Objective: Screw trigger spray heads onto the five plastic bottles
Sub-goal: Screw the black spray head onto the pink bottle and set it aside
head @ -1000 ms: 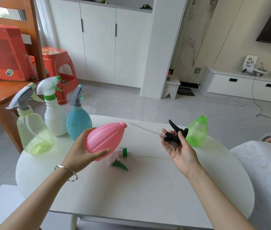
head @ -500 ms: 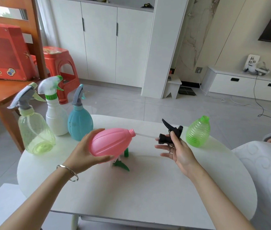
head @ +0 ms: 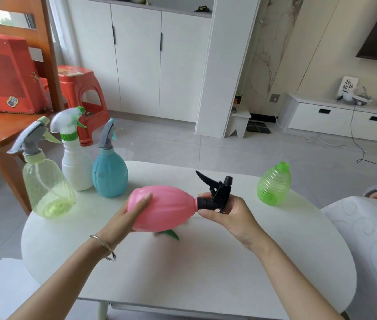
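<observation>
Now the black spray head, which half a second ago was reaching the neck only by its tube, is sitting against the pink bottle, held sideways above the table. The right hand is gripping its collar, the left hand is clasping the bottle; twisting comes next, I judge.

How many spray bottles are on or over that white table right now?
5. Yellow-green bottle, white bottle and blue bottle stand at the table's left; the pink bottle is held sideways in both hands; the green ribbed bottle stands capless at right.
</observation>
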Tool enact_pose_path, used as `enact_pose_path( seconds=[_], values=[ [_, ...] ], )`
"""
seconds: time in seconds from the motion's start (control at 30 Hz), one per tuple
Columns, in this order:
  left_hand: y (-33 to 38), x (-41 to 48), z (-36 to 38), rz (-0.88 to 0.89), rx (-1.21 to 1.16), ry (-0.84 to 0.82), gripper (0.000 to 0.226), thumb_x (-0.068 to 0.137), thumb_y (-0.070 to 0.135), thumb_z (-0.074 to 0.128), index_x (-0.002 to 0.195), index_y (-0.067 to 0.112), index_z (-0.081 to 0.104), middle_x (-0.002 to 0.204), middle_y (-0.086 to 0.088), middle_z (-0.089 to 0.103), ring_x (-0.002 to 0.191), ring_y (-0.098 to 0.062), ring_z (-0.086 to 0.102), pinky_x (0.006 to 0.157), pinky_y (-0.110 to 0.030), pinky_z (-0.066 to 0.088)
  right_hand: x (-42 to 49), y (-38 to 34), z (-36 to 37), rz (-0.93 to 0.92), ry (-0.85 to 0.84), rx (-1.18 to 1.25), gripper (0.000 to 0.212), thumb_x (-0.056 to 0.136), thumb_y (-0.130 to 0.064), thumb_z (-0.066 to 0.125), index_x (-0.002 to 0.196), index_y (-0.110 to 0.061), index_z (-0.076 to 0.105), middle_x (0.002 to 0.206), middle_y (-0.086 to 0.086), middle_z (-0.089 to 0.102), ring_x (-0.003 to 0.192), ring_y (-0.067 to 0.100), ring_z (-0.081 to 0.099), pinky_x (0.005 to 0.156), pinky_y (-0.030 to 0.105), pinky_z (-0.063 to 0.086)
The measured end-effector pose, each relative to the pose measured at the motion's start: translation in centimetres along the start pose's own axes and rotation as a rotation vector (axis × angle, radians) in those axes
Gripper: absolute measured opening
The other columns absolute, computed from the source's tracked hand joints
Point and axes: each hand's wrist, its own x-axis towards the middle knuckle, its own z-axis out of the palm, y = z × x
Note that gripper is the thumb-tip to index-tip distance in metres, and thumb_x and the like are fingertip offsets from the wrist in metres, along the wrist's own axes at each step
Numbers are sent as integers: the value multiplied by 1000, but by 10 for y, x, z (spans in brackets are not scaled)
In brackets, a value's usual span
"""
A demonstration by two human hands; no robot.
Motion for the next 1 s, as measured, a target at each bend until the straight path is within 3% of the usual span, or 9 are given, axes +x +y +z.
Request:
enact_pose_path(
  seconds=[0.1,0.27,0.43,0.57,0.67,0.73,0.83,0.9,1.0],
  values=[
    [5,-2,4,-54,26,-82,82,51,86,52,119,40,49,120,-4,61,97,-23,69,65,-33,60,2,2,4,15,36,72,23,70,-21,81,92,-22,75,99,-5,75,94,11,67,84,28,55],
    [1,3,0,140,38,-170,95,56,47,84,136,26,37,128,-4,60,113,-13,63,89,-26,54,6,6,8,128,123,319,28,64,-28,75,88,-14,74,81,-1,74,78,12,68,73,22,55],
    [6,0,3,-54,-102,-258,105,53,76,67,142,43,24,133,4,54,109,-17,66,82,-30,58,8,6,8,131,124,303,21,76,-21,71,94,-11,70,85,2,72,82,14,68,75,25,55],
    [3,6,0,99,-46,-229,99,66,38,81,147,33,24,143,1,49,122,-17,56,97,-32,51,10,9,6,153,155,342,16,84,-16,65,98,-10,69,83,2,71,77,12,68,72,24,55],
    [6,2,5,-27,-122,-312,74,74,68,57,137,32,40,129,-3,63,119,-21,59,92,-30,53,10,10,9,154,142,354,18,82,-17,66,99,-10,68,84,0,73,78,12,69,71,23,55],
    [6,-1,7,-120,-83,-300,85,68,74,47,144,43,22,133,-7,55,106,-26,67,81,-38,58,10,12,10,161,154,330,17,84,-17,65,99,-10,68,86,1,72,79,13,68,71,23,55],
    [2,2,4,31,75,-250,113,64,55,77,145,50,-1,141,10,33,105,-15,67,84,-34,56,11,13,8,191,185,342,20,84,-23,65,100,-11,69,91,5,70,78,15,66,72,25,55],
    [0,4,3,103,63,-242,113,61,51,82,148,37,12,147,9,37,107,-4,64,89,-27,49,12,12,8,189,178,363,27,79,-27,67,100,-11,69,91,5,71,79,14,66,71,24,55],
    [6,0,6,-110,-124,-347,73,67,80,50,128,39,50,124,-12,65,101,-27,68,79,-38,56,12,12,12,164,146,349,34,74,-31,69,101,-11,69,90,2,73,81,14,68,73,25,55]
  ],
)
